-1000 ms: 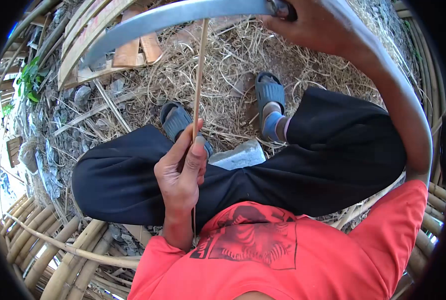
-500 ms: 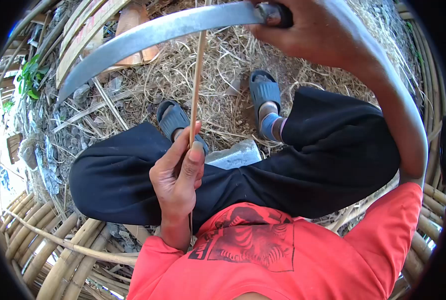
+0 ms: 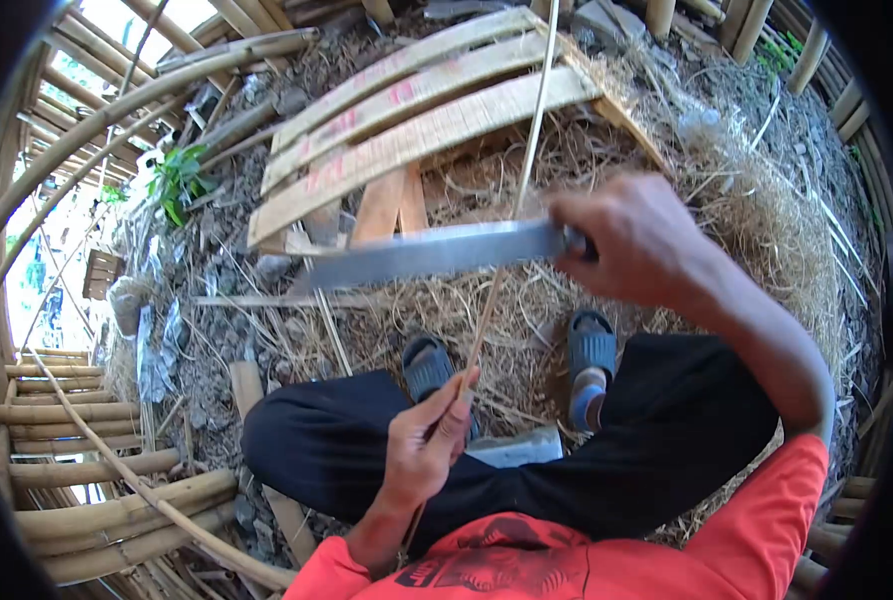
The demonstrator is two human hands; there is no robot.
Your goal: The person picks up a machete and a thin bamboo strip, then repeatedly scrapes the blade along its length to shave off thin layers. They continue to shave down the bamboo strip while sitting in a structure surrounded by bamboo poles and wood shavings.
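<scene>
A wooden pallet (image 3: 416,130) lies tilted across the upper middle of the frame on dry straw (image 3: 736,190), which spreads toward the right. Stacked bamboo poles (image 3: 96,480) fill the lower left, and curved bamboo (image 3: 116,100) arcs over the upper left. A green plant (image 3: 178,180) grows just left of the pallet among grey rubble (image 3: 206,330). Two blue sandals (image 3: 591,350) rest on the straw below centre, with a pale stone block (image 3: 516,447) near them.
</scene>
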